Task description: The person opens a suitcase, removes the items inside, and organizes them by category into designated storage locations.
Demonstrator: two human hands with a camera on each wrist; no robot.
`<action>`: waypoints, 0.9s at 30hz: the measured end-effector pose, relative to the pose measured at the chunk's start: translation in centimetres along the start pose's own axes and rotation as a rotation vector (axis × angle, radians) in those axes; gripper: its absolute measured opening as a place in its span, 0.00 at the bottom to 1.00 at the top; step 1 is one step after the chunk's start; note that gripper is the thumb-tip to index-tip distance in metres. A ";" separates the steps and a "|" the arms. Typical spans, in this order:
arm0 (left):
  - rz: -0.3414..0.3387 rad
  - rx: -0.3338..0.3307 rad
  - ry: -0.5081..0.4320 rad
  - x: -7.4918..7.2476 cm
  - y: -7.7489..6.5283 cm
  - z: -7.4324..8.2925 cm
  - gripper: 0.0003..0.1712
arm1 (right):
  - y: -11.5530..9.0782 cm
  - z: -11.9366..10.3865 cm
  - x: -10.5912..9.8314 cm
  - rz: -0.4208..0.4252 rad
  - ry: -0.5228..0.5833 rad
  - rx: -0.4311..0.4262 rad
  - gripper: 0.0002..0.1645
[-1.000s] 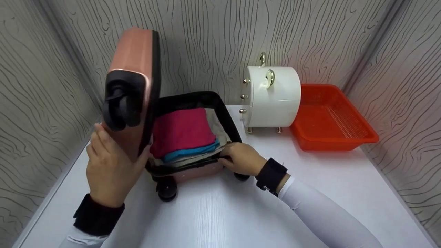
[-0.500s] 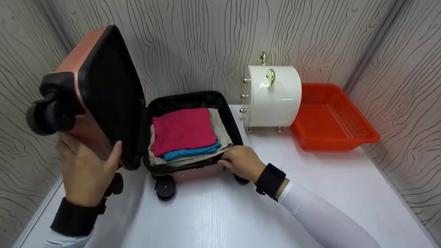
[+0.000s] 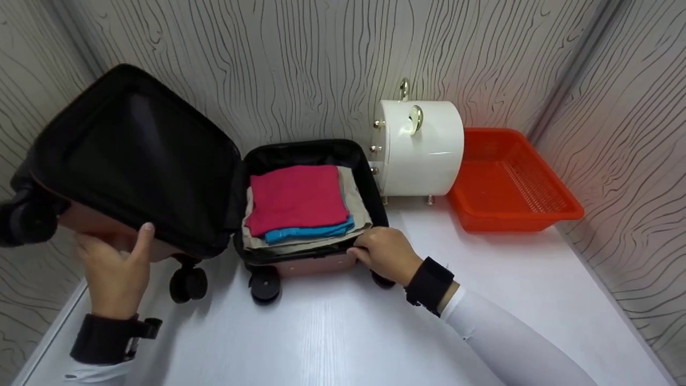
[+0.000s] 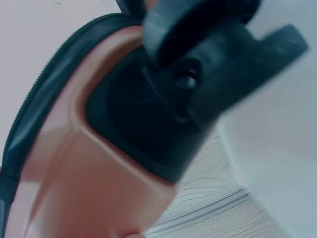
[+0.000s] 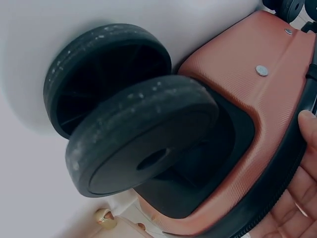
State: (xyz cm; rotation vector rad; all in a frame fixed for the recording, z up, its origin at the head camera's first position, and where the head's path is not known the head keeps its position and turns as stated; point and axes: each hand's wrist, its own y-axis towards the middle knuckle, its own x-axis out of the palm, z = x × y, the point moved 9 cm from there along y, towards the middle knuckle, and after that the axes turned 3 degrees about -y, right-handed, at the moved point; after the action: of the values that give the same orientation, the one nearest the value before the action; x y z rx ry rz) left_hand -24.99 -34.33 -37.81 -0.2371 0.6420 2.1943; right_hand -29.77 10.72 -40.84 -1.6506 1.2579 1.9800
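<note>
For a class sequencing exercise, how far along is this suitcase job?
Done: the lid is open, exposing folded cloths. In hand: the left hand supports the tilted lid; the right hand grips the base. Left: probably lowering the lid, which slants above the table.

The white tabletop (image 3: 321, 343) has a faintly streaked sheen toward its near edge. On it, near the far edge and about midway across, lies the suitcase's lower half (image 3: 316, 266), black wheels (image 3: 265, 288) facing the near edge. Right of that, a white cylinder (image 3: 423, 150) stands on small metallic feet (image 3: 430, 200). An orange basket (image 3: 509, 224) sits by the far right corner.
</note>
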 end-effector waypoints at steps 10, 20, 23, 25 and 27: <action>-0.066 -0.277 -0.289 1.0 -0.5 -6.6 0.17 | -0.6 -0.3 -0.2 0.037 -0.026 -0.003 0.16; -0.196 -0.580 -0.402 3.2 -1.9 -10.6 0.26 | -1.0 -0.3 -0.3 0.051 -0.034 0.016 0.17; -0.256 -0.661 -0.471 4.0 -2.4 -11.2 0.32 | -1.2 -0.4 -0.4 0.064 -0.034 0.019 0.17; -0.289 -0.705 -0.552 4.5 -2.6 -11.4 0.35 | -1.2 -0.4 -0.5 0.074 -0.034 0.021 0.17; -0.317 -0.732 -0.603 4.8 -2.7 -11.6 0.39 | -1.1 -0.5 -0.7 0.082 -0.037 0.023 0.17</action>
State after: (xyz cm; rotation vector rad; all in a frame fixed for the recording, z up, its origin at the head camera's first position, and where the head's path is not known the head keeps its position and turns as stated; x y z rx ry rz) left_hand -26.61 -35.70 -50.45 -0.0313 -0.5123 1.9536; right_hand -28.48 11.24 -40.74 -1.5676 1.3498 2.0258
